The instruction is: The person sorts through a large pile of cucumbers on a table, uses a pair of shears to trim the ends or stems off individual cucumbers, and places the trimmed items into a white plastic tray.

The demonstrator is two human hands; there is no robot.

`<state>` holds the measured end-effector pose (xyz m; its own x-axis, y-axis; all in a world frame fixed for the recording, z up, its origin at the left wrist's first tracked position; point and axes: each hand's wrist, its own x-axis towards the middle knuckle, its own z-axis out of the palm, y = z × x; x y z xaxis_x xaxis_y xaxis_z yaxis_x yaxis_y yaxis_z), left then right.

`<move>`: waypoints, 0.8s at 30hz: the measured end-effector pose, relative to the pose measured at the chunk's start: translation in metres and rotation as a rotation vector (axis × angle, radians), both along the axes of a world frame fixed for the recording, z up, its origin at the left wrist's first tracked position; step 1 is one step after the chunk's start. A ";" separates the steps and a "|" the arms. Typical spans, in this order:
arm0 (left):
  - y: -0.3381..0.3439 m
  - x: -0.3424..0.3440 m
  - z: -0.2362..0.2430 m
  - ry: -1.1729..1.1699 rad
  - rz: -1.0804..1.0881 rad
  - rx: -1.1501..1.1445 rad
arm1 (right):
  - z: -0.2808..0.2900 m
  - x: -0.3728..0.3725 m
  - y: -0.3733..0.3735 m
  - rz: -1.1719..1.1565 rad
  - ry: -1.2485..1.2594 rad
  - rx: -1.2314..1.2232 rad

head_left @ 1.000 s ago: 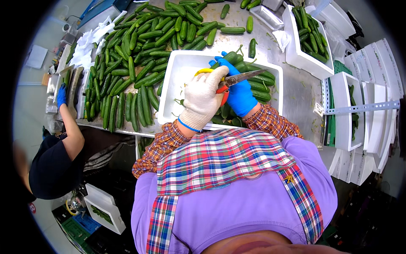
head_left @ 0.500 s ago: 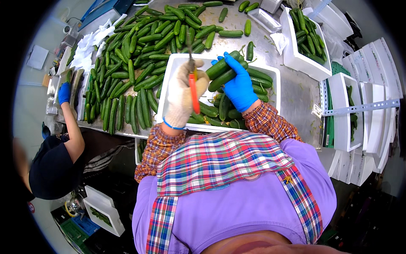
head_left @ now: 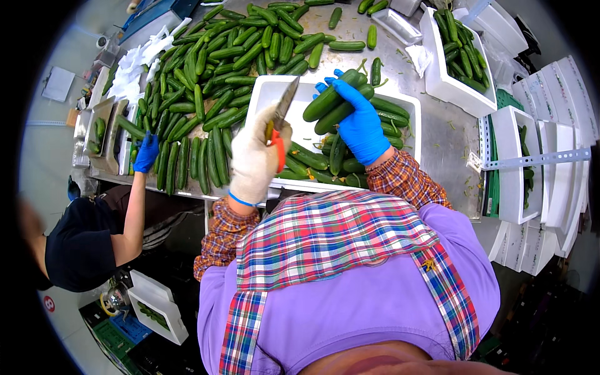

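Head camera, and it's the left hand with fingers clamped round scissors, right hand wrapped on cucumbers over the white box: smooth skins could slip that crowded grip, or upturned blades nick fingers if hands meet.

- The worktop is grey metal, its bare surface showing mostly on the right, sprinkled with small green scraps.
- A broad heap of cucumbers covers its left and middle.
- A row of cucumbers lies side by side along the near edge.
- A white box, part filled, stands right of the heap.
- Beyond it lie a few loose cucumbers.
- Farther right sit a metal tray and a crumpled white piece.
- Crumpled white cloths lie left.
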<state>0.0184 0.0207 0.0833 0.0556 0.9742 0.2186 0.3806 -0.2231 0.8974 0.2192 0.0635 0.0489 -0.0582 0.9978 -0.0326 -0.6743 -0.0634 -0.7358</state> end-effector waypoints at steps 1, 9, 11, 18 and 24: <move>-0.006 0.008 -0.002 -0.086 -0.057 0.107 | -0.006 -0.002 0.001 -0.026 -0.101 0.055; 0.018 0.057 -0.019 0.483 -0.193 0.650 | -0.015 -0.003 0.005 0.036 0.141 -0.162; 0.021 0.062 -0.021 0.533 -0.198 0.689 | -0.013 0.000 0.009 0.042 0.207 -0.286; 0.018 0.044 -0.024 0.204 -0.118 0.384 | -0.056 0.013 0.011 -0.114 -0.515 0.224; 0.028 0.012 -0.020 -0.171 0.093 -0.079 | -0.025 0.015 0.029 0.020 0.669 -0.339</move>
<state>0.0307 0.0490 0.0631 -0.0667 0.9880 0.1393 0.2369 -0.1200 0.9641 0.2347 0.0922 0.0237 -0.1919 0.9380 -0.2888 -0.9671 -0.2308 -0.1072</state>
